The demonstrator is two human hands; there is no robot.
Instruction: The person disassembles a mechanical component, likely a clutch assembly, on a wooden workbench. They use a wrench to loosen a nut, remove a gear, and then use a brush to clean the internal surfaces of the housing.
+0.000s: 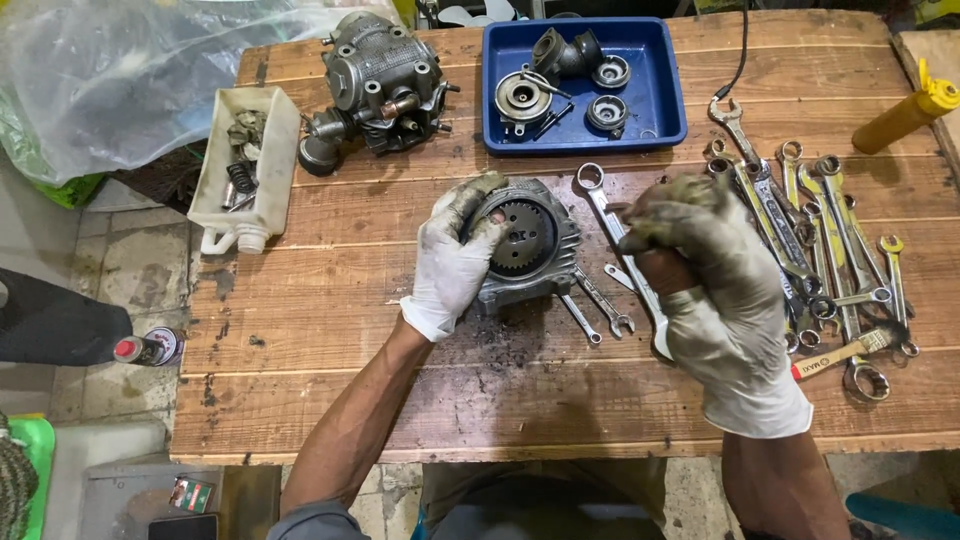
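My left hand (455, 255), in a dirty white glove, grips the left side of a grey metal engine part (548, 262) lying on the wooden table (330, 300). A toothed sprocket (522, 238) sits in the part's round opening, beside my fingertips. My right hand (715, 270), also gloved, is closed around a dark red tool handle (660, 270) just right of the part; the tool's tip is hidden. A long combination wrench (605, 205) lies between the part and my right hand. Two small wrenches (600, 305) lie below the part.
A blue tray (665, 125) with round metal parts stands at the back. Left of it sit a larger engine assembly (380, 80) and a cut white jug (275, 150) of small parts. Several wrenches (830, 230), a wooden-handled brush (845, 350) and a yellow bottle (905, 115) lie right.
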